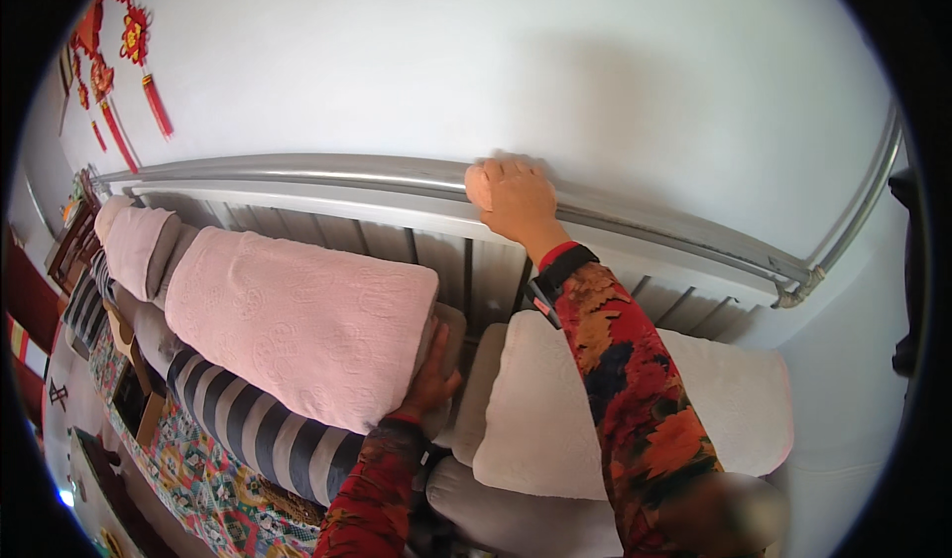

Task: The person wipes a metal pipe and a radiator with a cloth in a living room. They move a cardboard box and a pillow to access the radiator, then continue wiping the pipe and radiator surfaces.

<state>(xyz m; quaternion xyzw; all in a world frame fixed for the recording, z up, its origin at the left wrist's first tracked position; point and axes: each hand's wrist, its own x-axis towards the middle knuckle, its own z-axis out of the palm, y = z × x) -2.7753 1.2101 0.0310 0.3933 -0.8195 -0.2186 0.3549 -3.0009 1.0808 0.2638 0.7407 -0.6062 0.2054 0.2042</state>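
Note:
My right hand is closed over a pinkish-orange cloth, pressed on the silver heating pipe along the wall. Most of the cloth is hidden under the fingers. Below the pipe is a white radiator. Lower down, my left hand lies against the side of a grey sofa back cushion, fingers spread. A pink towel covers that cushion's front and top. To the right, another back cushion carries a pale cream towel, partly hidden by my right forearm.
A striped cushion leans below the pink towel, above a patterned seat cover. An open cardboard box sits to the left. Red tasselled ornaments hang on the wall. At right the pipe bends upward near a wrapped joint.

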